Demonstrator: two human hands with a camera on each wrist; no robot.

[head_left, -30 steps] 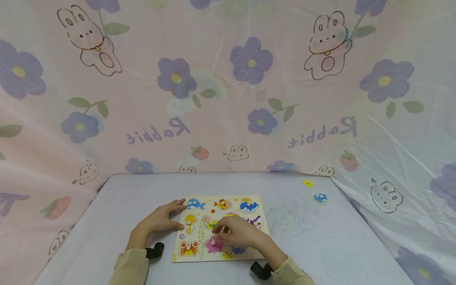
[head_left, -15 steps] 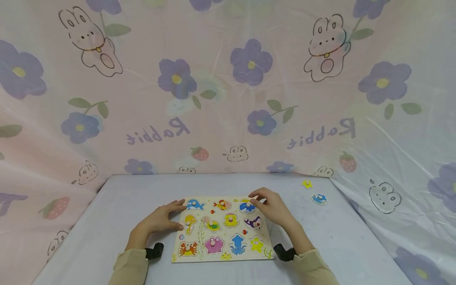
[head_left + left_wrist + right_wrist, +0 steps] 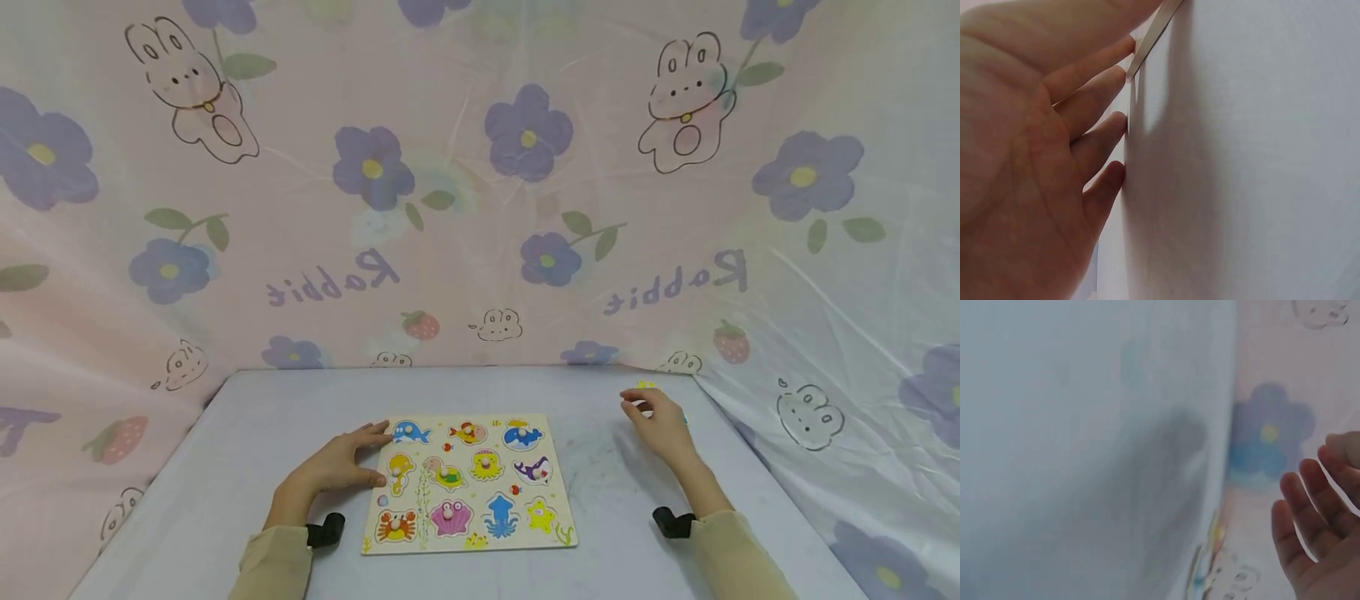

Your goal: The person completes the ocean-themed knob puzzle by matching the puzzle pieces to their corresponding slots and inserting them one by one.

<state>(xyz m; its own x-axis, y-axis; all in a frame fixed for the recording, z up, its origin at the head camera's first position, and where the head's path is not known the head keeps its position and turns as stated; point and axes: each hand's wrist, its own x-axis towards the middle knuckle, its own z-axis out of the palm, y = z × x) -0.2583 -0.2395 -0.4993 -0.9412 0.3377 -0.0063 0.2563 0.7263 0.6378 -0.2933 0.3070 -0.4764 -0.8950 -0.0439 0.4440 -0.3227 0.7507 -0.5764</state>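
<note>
A wooden peg puzzle board point(image 3: 477, 500) with sea-animal pictures lies on the table. My left hand point(image 3: 341, 458) rests at its left edge, fingers spread and fairly straight; the left wrist view shows the fingertips by the board's edge. My right hand point(image 3: 658, 421) hovers at the far right, holding nothing, its fingers loosely bent. Just behind it lies a yellow starfish piece point(image 3: 645, 385), partly covered. A blue piece point(image 3: 686, 419) is almost wholly hidden by the hand. Knobs stand on most board pictures, such as the crab point(image 3: 396, 525); the squid point(image 3: 501, 517) and starfish picture point(image 3: 541, 516) show none.
A pale cloth covers the table point(image 3: 315, 396). Behind and beside it hangs a curtain point(image 3: 450, 208) printed with flowers and rabbits. A black wrist device sits below each hand, one on the left point(image 3: 326, 529) and one on the right point(image 3: 672, 522).
My right hand has moved from above the board's middle, past its upper right corner, to the loose pieces at the far right. The left hand and board have stayed put.
</note>
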